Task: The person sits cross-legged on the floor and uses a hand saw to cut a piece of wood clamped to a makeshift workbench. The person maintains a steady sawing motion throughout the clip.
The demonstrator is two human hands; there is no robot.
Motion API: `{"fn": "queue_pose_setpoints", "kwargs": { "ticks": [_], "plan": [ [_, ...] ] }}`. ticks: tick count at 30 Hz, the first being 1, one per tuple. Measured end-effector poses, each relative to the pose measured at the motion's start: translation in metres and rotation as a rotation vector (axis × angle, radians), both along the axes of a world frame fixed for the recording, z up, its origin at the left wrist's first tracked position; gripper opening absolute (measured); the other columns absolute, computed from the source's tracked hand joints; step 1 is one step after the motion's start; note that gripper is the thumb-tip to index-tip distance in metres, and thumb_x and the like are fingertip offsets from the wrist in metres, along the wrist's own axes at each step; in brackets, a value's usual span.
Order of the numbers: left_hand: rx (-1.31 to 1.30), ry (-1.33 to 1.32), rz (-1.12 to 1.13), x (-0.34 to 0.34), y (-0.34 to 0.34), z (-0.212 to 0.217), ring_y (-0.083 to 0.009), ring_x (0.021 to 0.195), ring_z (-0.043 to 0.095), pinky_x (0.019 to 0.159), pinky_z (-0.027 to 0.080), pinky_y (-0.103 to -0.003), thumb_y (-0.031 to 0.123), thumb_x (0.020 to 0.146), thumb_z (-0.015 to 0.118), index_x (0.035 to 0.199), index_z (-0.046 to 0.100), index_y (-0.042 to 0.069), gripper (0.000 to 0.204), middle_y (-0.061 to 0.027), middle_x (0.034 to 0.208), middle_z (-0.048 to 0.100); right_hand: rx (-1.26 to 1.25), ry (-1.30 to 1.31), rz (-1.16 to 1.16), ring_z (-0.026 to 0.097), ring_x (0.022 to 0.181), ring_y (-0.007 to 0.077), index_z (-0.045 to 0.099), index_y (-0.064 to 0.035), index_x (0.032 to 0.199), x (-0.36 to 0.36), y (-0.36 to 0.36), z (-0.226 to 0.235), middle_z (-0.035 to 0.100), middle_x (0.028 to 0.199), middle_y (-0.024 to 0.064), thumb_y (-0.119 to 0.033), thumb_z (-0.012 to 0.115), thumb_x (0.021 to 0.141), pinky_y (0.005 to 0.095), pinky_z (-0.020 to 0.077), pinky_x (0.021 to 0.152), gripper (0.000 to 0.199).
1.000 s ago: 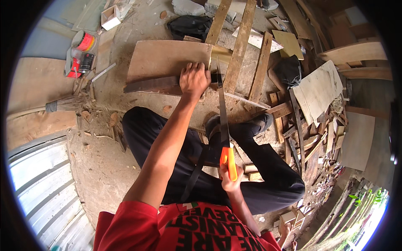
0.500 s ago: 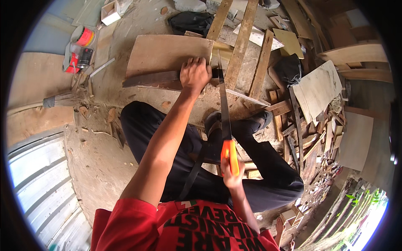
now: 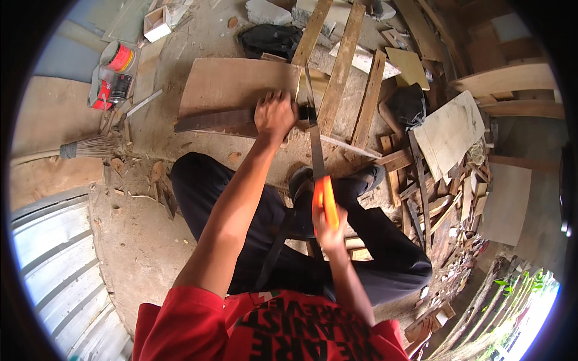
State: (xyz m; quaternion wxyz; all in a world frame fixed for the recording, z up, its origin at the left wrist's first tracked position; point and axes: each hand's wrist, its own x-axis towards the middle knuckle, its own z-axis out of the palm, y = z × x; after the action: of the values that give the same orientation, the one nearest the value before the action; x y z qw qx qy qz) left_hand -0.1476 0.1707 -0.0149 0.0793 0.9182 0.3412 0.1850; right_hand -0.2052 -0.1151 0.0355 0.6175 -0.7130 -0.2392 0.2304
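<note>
My left hand (image 3: 274, 113) presses down on a dark strip of wood (image 3: 212, 119) that lies across a flat plywood sheet (image 3: 232, 84). My right hand (image 3: 330, 227) grips the orange handle of a hand saw (image 3: 315, 147). The saw's blade runs away from me and meets the right edge of the plywood just beside my left hand. My legs in dark trousers are folded beneath the saw, with one shoe (image 3: 368, 178) to the right of the blade.
Long planks (image 3: 342, 67) lean past the plywood. Piles of wood offcuts (image 3: 445, 198) fill the right side. A red spool and cans (image 3: 114, 75) sit at the far left near a broom (image 3: 84, 146). Corrugated metal sheet (image 3: 54, 259) lies at the lower left.
The saw and my right hand have shifted slightly along the cut line. My left hand stays pressed on the dark strip.
</note>
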Motion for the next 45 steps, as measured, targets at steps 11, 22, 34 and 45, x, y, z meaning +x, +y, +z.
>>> {"fn": "queue_pose_setpoints", "kwargs": {
  "ticks": [11, 22, 34, 45],
  "plan": [
    [-0.057, -0.028, -0.017, 0.008, 0.001, 0.009, -0.0286, 0.097, 0.065, 0.084, 0.05, -0.043, 0.023, 0.084, 0.058, 0.09, 0.067, 0.005, 0.021, -0.0124, 0.099, 0.068, 0.16, 0.29, 0.017, 0.048, 0.051, 0.004, 0.063, 0.0, 0.091, 0.068, 0.076, 0.001, 0.052, 0.061, -0.0036, -0.014, 0.051, 0.097, 0.0219, 0.0374, 0.045, 0.02],
    [0.016, -0.087, -0.005, -0.002, -0.004, 0.002, -0.0281, 0.09, 0.066, 0.08, 0.052, -0.042, 0.021, 0.082, 0.06, 0.084, 0.064, 0.006, 0.016, -0.0106, 0.091, 0.067, -0.082, -0.061, 0.06, 0.036, 0.046, 0.006, 0.047, -0.0006, 0.075, -0.024, -0.045, 0.019, 0.041, 0.053, 0.0001, -0.026, 0.051, 0.099, 0.0276, 0.0286, 0.043, 0.036],
    [0.038, -0.062, 0.005, -0.002, 0.004, -0.004, -0.0294, 0.098, 0.065, 0.086, 0.05, -0.043, 0.022, 0.084, 0.059, 0.09, 0.067, 0.005, 0.019, -0.0124, 0.096, 0.068, -0.007, -0.106, 0.05, 0.047, 0.051, 0.0042, 0.057, -0.0019, 0.079, 0.025, 0.032, 0.001, 0.049, 0.059, -0.0039, -0.006, 0.055, 0.092, 0.0236, 0.0362, 0.043, 0.013],
    [0.0, -0.089, -0.029, 0.005, -0.001, 0.005, -0.031, 0.095, 0.065, 0.085, 0.051, -0.044, 0.019, 0.084, 0.057, 0.085, 0.064, 0.004, 0.017, -0.0142, 0.094, 0.067, -0.097, -0.019, -0.033, 0.051, 0.049, 0.0188, 0.053, 0.0016, 0.07, 0.045, 0.057, -0.005, 0.052, 0.058, 0.0125, -0.008, 0.063, 0.086, 0.0353, 0.0383, 0.047, 0.021]
  ]
}}
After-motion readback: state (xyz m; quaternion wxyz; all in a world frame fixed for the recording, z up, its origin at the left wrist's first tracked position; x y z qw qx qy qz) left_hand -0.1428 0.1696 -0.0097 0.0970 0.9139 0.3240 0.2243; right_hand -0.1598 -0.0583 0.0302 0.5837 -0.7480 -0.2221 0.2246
